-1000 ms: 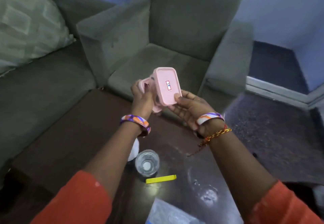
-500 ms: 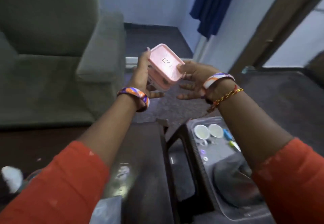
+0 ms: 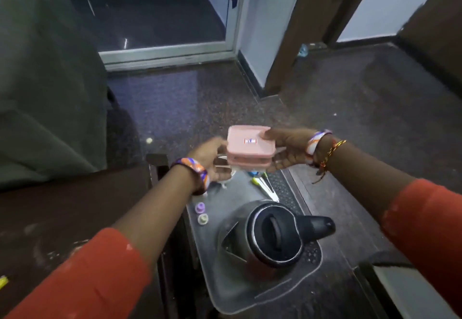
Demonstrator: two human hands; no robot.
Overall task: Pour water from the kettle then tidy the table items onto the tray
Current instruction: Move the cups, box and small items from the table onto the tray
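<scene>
Both hands hold a pink box (image 3: pixel 250 147) above the far end of a tray (image 3: pixel 212 251). The left hand (image 3: pixel 212 160) curls its fingers against the box's left side, while the right hand (image 3: pixel 285 150) grips the right side, thumb on the lid and fingers underneath. The box hides most of both palms, and it also covers whatever lies on the tray directly beneath it. A small label sits on the lid, too blurred to read.

On the tray, nearer the camera, stands a metal kettle (image 3: pixel 265 241) with a black lid and black handle pointing right; its body hides the tray surface under it. Left of the kettle lie two small caps (image 3: pixel 201 212), one purple and one pale. Just beyond the kettle lies a thin silvery piece with a yellow-green end (image 3: pixel 265 186), possibly a clip, and a small blue item peeks out from under the box; neither can be made out clearly. A white object beside the left wrist is mostly covered by the hand.

The tray rests on a dark low stand whose near end is cut off by the frame. To the left is a dark brown table (image 3: pixel 62 218), with a yellow scrap (image 3: pixel 3 281) cut off at the left edge. A grey-green armchair (image 3: pixel 45 81) fills the far left. Orange sleeves cover both forearms near the camera.
</scene>
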